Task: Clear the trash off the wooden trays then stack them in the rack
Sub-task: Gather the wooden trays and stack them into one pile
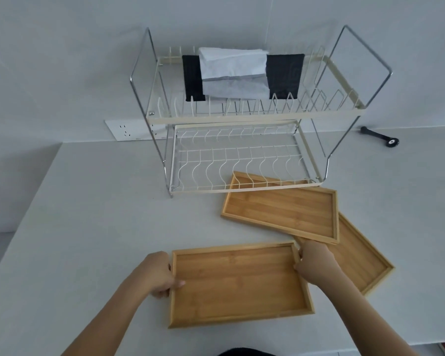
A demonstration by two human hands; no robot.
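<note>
A person's left hand [159,274] and right hand [315,264] grip the short ends of a wooden tray [239,283] on the counter [88,227], in front of a two-tier wire rack [242,155]. Two more trays [280,209] [357,260] overlap beside it, the upper one touching the rack's base.

Single head-worn wide-angle view, looking forward and down, close over table [93,227]; rack [242,119] farther back
</note>
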